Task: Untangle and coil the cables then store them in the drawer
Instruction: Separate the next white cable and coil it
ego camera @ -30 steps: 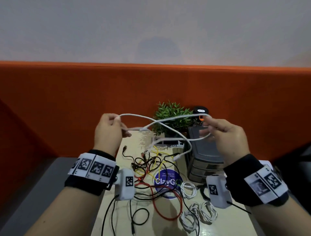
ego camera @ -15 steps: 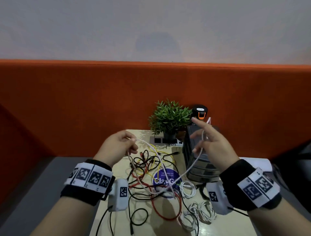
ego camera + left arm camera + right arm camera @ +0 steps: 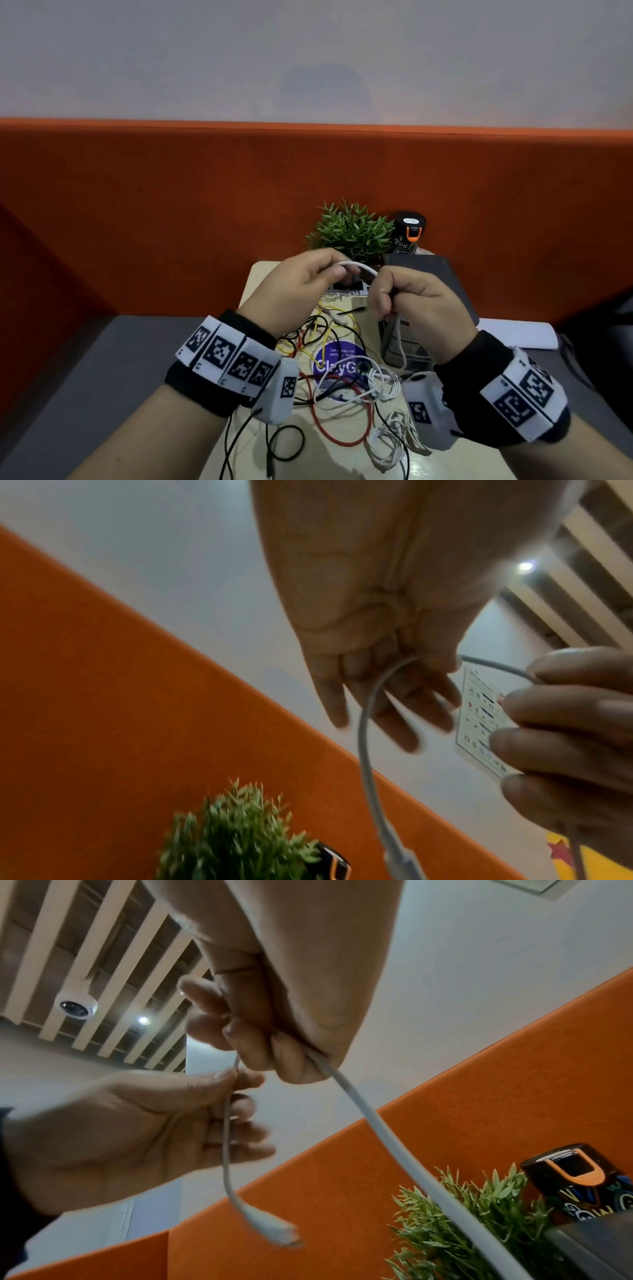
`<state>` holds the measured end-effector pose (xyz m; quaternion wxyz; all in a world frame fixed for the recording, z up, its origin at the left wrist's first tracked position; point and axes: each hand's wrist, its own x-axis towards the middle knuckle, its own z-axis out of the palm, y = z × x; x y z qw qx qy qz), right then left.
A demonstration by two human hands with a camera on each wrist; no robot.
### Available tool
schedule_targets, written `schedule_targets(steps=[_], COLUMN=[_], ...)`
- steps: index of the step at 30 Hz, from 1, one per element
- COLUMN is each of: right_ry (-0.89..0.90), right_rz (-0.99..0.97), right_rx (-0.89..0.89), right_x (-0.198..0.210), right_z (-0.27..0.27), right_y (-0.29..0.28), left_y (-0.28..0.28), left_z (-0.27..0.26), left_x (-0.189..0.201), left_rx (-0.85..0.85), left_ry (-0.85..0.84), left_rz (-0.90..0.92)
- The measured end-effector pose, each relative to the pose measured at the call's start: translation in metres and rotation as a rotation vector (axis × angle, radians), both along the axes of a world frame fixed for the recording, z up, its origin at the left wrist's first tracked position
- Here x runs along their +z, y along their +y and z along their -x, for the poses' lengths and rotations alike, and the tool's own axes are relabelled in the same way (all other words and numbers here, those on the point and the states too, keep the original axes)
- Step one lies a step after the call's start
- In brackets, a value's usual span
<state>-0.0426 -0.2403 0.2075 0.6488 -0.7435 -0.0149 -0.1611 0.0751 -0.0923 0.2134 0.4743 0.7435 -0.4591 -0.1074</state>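
Both hands were raised above the worktop [image 3: 255,274] on the white cable [image 3: 356,266], the left hand [image 3: 301,287] pinching near its plug and the right hand [image 3: 411,301] fisted around the run, so even loops fed under light tension seemed wisest.

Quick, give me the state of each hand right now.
Left hand: thumb and fingers pinch the thin white cable near its plug end.
Right hand: fist curled round the same white cable.
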Motion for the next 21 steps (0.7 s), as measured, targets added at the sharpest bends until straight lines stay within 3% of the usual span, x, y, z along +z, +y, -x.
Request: schedule_targets(steps=[3,6,12,21], right_ry=[-0.06,-0.075,-0.12,-0.004], right_rz=[-0.108,-0.184,-0.192,-0.171], right_rx=[-0.054,-0.108,-0.296,-0.487], right_x=[0.002,-0.001,-0.001,-0.007], right_z=[0.0,-0.002,-0.008,-0.018], right_y=[-0.004,-0.008,-0.011,-0.017], left_y=[-0.001,0.0,0.006,0.007], left_z=[0.004,0.006,0.004,0.011], left_x=[-0.005,-0.005,-0.008,0.003], left_rx=[-0.022,-0.066,-0.163,-0.309], left_ry=[0.355,0.547,0.58,0.631], left_rz=[0.136,0.203,0.166,0.313])
